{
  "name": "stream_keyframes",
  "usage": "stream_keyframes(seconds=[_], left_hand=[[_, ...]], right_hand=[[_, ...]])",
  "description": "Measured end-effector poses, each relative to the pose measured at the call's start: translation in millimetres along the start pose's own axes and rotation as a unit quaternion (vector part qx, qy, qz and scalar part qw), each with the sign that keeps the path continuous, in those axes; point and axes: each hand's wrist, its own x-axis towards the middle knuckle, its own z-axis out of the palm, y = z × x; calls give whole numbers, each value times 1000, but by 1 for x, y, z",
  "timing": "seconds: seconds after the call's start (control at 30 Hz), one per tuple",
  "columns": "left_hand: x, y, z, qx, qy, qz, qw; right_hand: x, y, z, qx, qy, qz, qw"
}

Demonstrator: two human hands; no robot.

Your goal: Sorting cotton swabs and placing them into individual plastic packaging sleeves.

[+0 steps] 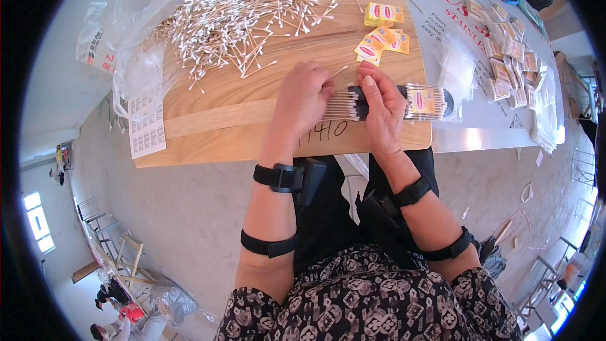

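My left hand [302, 98] is curled over the left end of a flat row of cotton swabs [341, 107], its fingertips partly hidden. One loose cotton swab [340, 71] slants out by its fingers. My right hand [384, 110] is at the row's other side, over a black strip [362, 103]; its thumb and fingers are pressed together, and anything between them is hidden. Right of that hand, a finished-looking flat bundle of swabs [435, 101] with a yellow label card across it lies on the strip's rounded end.
A big heap of loose swabs [233, 16] covers the wooden board [221, 132] at the far left, beside clear plastic film [136, 31] and a printed sheet [147, 125]. Yellow cards [382, 41] lie far right. Packed swab bundles [508, 57] sit on the silvery sheet.
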Motion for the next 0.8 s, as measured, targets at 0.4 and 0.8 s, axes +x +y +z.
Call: stream_keyframes(seconds=[0.4,0.8], left_hand=[[11,1,4,44,7,-5,999],[-30,25,54,-573,278,-150,756]], right_hand=[[-2,-4,-2,32,7,21,999],[-9,-4,8,-49,-8,-38,998]])
